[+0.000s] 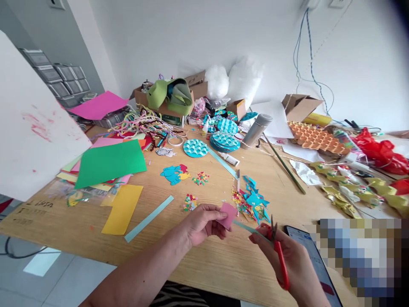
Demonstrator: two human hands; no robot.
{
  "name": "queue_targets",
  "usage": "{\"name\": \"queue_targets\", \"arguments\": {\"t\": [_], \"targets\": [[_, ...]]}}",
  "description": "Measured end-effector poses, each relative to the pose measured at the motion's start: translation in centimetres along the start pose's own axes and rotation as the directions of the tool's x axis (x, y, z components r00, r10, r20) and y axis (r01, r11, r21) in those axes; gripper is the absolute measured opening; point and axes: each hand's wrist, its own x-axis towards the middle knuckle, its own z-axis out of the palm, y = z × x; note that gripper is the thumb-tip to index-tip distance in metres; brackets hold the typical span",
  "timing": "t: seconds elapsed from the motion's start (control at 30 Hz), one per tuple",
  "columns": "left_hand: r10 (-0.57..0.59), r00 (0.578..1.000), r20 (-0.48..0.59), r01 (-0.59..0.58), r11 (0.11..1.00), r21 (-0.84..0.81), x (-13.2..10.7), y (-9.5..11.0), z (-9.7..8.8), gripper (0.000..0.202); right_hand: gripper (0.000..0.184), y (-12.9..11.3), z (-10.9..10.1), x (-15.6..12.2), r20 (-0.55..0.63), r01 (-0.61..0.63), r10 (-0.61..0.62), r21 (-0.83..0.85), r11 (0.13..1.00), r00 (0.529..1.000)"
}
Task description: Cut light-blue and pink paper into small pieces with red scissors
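My left hand [204, 226] pinches a small pink piece of paper [228, 215] between thumb and fingers. Red-handled scissors [281, 266] hang on my right hand [292, 251], their blades pointing up. A narrow pale blue paper strip [245, 227] runs from behind the pink piece to my right fingertips; I cannot tell whether they grip it. Just beyond my hands lie blue paper scraps [255, 199] and small paper bits [190, 202]. Blue, red and yellow paper fish cutouts [172, 174] rest farther back. Another pale blue strip [149, 218] lies left of my left hand.
Coloured sheets [111, 164] are stacked at left, with a yellow sheet [124, 209] nearer. Scalloped blue discs [225, 141] and a metal tumbler [257, 130] stand behind. A phone [311, 260] lies right of my right hand. Egg trays [316, 137] sit at back right.
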Motion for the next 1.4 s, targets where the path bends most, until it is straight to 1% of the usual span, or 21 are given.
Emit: {"name": "queue_targets", "arguments": {"t": [0.07, 0.13, 0.17, 0.23, 0.33, 0.43, 0.53, 0.6, 0.67, 0.7, 0.73, 0.8, 0.83, 0.87, 0.93, 1.0, 1.07, 1.17, 1.27, 1.33, 1.4], "targets": [[0.047, 0.999, -0.023, -0.047, 0.999, 0.002, -1.1, 0.7, -0.6, 0.027, 0.034, 0.2, 0.0, -0.2, -0.017, -0.094, 0.095, 0.066, 0.993, 0.995], [0.088, 0.993, -0.073, -0.085, 0.996, 0.039, -2.7, 1.4, -1.5, 0.027, 0.037, 0.2, 0.3, -0.4, 0.029, -0.157, 0.155, 0.147, 0.977, 0.988], [0.118, 0.986, -0.122, -0.110, 0.991, 0.071, -3.6, 1.7, -2.1, 0.027, 0.039, 0.1, 0.7, -0.5, 0.065, -0.168, 0.159, 0.187, 0.968, 0.985], [0.189, 0.951, -0.245, -0.154, 0.976, 0.155, -5.4, 2.1, -3.4, 0.025, 0.042, -0.3, 1.8, -0.8, 0.128, -0.168, 0.139, 0.252, 0.953, 0.982], [0.308, 0.899, -0.310, -0.189, 0.914, 0.359, -8.0, 2.1, -5.6, 0.025, 0.044, -0.7, 4.0, -1.2, 0.156, -0.176, 0.134, 0.298, 0.938, 0.979], [0.401, 0.858, -0.321, -0.185, 0.824, 0.535, -9.8, 1.7, -7.5, 0.026, 0.044, -0.6, 5.9, -1.3, 0.129, -0.194, 0.169, 0.225, 0.955, 0.977], [0.461, 0.828, -0.318, -0.184, 0.760, 0.623, -10.7, 0.9, -8.9, 0.019, 0.043, -0.2, 7.1, -1.5, 0.091, -0.150, 0.148, 0.014, 0.989, 0.985], [0.518, 0.801, -0.299, -0.197, 0.700, 0.687, -10.9, 0.3, -9.3, 0.015, 0.042, -0.1, 7.3, -1.6, 0.044, -0.114, 0.121, -0.141, 0.983, 0.992], [0.608, 0.758, -0.237, -0.221, 0.580, 0.784, -11.1, -0.3, -9.4, 0.012, 0.040, -0.2, 7.3, -1.8, -0.032, -0.121, 0.117, -0.253, 0.960, 0.993], [0.663, 0.727, -0.179, -0.237, 0.486, 0.841, -11.2, -0.6, -9.3, 0.011, 0.040, -0.3, 7.2, -1.9, -0.066, -0.137, 0.122, -0.292, 0.947, 0.990], [0.716, 0.691, -0.098, -0.254, 0.367, 0.895, -11.3, -0.8, -9.3, 0.011, 0.041, -0.3, 7.1, -2.1, -0.097, -0.151, 0.126, -0.322, 0.935, 0.987], [0.780, 0.614, 0.117, -0.278, 0.075, 0.958, -11.6, -1.3, -9.2, 0.017, 0.045, -0.4, 6.9, -2.4, -0.159, -0.151, 0.100, -0.355, 0.922, 0.982], [0.776, 0.587, 0.228, -0.278, -0.071, 0.958, -11.7, -1.6, -9.2, 0.021, 0.048, -0.4, 6.7, -2.7, -0.196, -0.135, 0.068, -0.353, 0.926, 0.978], [0.750, 0.576, 0.324, -0.270, -0.199, 0.942, -11.9, -1.8, -9.3, 0.025, 0.052, -0.3, 6.6, -3.0, -0.233, -0.110, 0.029, -0.339, 0.934, 0.972], [0.675, 0.595, 0.436, -0.228, -0.379, 0.897, -12.3, -2.2, -9.5, 0.029, 0.057, -0.1, 6.4, -3.7, -0.297, -0.056, -0.033, -0.284, 0.957, 0.954], [0.613, 0.634, 0.471, -0.185, -0.471, 0.863, -12.9, -2.5, -9.8, 0.030, 0.056, 0.0, 6.3, -4.4, -0.344, -0.026, -0.058, -0.233, 0.972, 0.937], [0.577, 0.666, 0.473, -0.159, -0.509, 0.846, -13.5, -2.4, -9.9, 0.031, 0.052, 0.1, 6.4, -5.2, -0.386, -0.011, -0.070, -0.204, 0.979, 0.920], [0.522, 0.712, 0.470, -0.161, -0.531, 0.832, -14.6, -2.0, -9.4, 0.034, 0.047, 0.2, 6.7, -6.1, -0.434, 0.024, -0.092, -0.160, 0.987, 0.896], [0.464, 0.743, 0.483, -0.168, -0.568, 0.805, -15.5, -1.6, -8.5, 0.046, 0.042, 0.6, 7.1, -6.6, -0.451, 0.088, -0.131, -0.115, 0.989, 0.883], [0.424, 0.776, 0.468, -0.139, -0.608, 0.782, -15.9, -1.7, -8.2, 0.057, 0.038, 1.0, 7.3, -6.7, -0.462, 0.135, -0.181, -0.131, 0.982, 0.868], [0.362, 0.819, 0.445, -0.119, -0.652, 0.749, -15.9, -2.0, -8.3, 0.065, 0.036, 1.5, 7.4, -6.7, -0.451, 0.217, -0.275, -0.178, 0.960, 0.849]]}}
